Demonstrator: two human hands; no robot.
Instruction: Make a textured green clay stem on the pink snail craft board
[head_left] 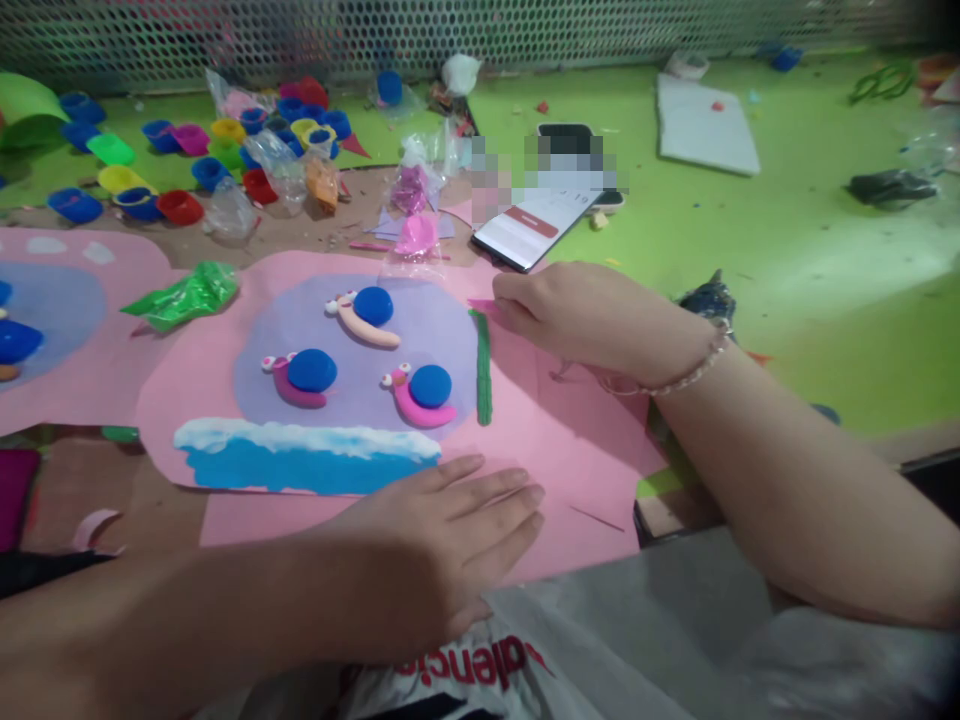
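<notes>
My left hand (465,520) lies flat with its fingers stretched out, at the lower edge of the pink paper (570,420). Curled in a pinch, my right hand (555,310) holds a small magenta piece (480,303), clay or paper, at the top of a green clay strip (484,375). Left of that strip, on a lilac oval (360,375), are three clay snails with blue shells: a peach-bodied snail (371,310), a purple-bodied snail (304,375) and a magenta-bodied snail (424,392). A blue and white clay band (307,465) runs below them.
Several coloured clay cups or caps (180,207) and plastic bags are scattered at the back left. A phone (540,225) lies beyond my right hand. A green clay packet (187,295) rests on the pink paper. A white board (705,125) lies at the back right, before a perforated metal panel (525,35).
</notes>
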